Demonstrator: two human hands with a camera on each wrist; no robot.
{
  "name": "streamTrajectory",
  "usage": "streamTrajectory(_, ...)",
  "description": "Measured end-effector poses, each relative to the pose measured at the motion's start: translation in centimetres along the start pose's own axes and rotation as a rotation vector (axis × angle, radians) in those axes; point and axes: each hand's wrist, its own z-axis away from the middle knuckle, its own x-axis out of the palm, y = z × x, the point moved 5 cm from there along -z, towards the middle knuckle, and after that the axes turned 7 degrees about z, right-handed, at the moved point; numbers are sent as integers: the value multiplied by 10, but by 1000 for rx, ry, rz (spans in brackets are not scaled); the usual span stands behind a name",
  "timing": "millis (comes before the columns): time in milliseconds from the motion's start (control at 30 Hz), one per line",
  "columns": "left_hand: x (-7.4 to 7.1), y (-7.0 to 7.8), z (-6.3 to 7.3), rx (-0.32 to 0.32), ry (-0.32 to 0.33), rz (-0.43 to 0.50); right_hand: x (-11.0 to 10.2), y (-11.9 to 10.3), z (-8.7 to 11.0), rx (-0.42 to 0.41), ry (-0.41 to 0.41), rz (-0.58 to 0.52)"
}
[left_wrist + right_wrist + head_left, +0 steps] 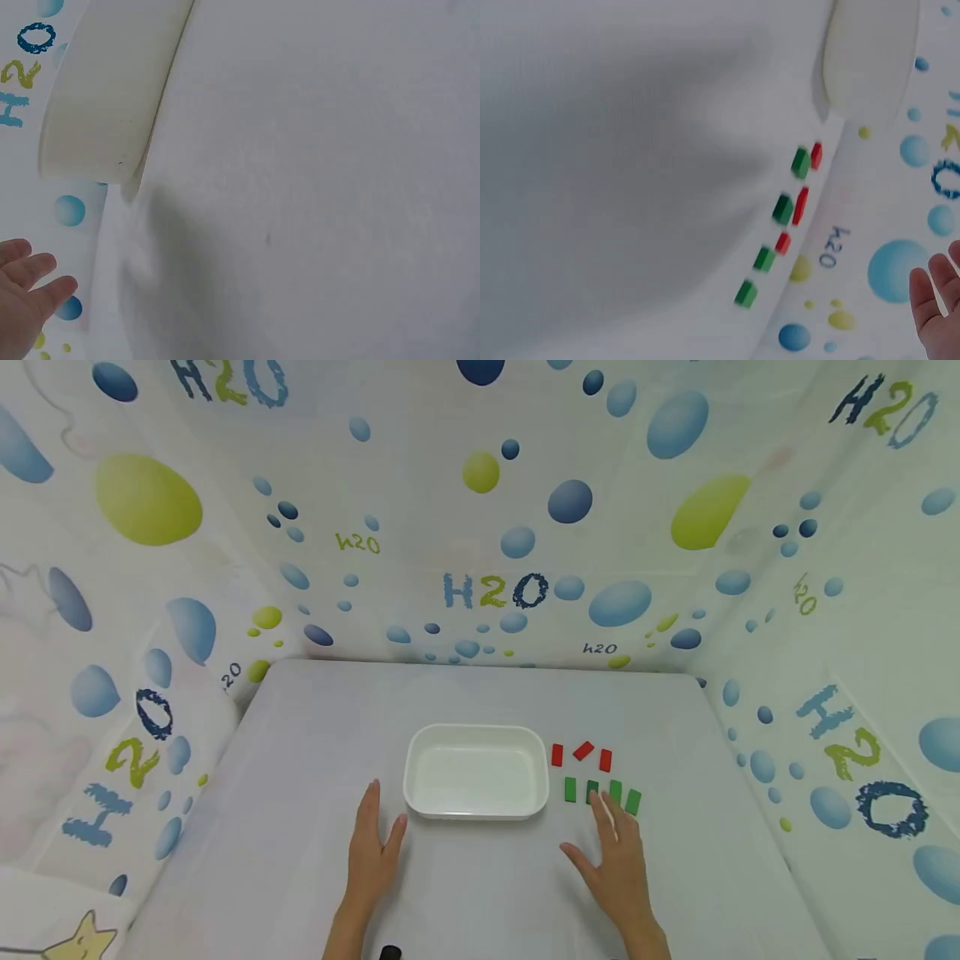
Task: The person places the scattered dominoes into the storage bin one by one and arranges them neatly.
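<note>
A white rectangular tray stands on the table, with nothing lying in it. My left hand hovers by its lower left corner, fingers extended and thumb apart, holding nothing. To the right of the tray lie three red blocks in a loose row. Nearer to me is a row of several green blocks. My right hand is held just on the near side of the green row, its fingertips overlapping that row in the head view. Its fingers are spread and hold nothing. The right wrist view shows the same green blocks and red blocks.
The white table is bordered by printed cloth walls at the back and both sides. A small black object shows at the bottom edge of the head view, beside the left forearm.
</note>
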Motion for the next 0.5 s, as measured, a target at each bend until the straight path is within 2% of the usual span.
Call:
streamTrajectory(133,7,-10,-17,-85,47,237,-9,24,-4,21,81,-25)
streamTrajectory(233,12,-14,-28,-117,65,355,-14,43,-7,56,107,-37)
streamTrajectory(333,18,-16,-36,-131,72,410,-17,62,-12,106,101,-46)
streamTrajectory(500,29,-17,-42,-120,41,404,-18,98,-19,184,74,-94)
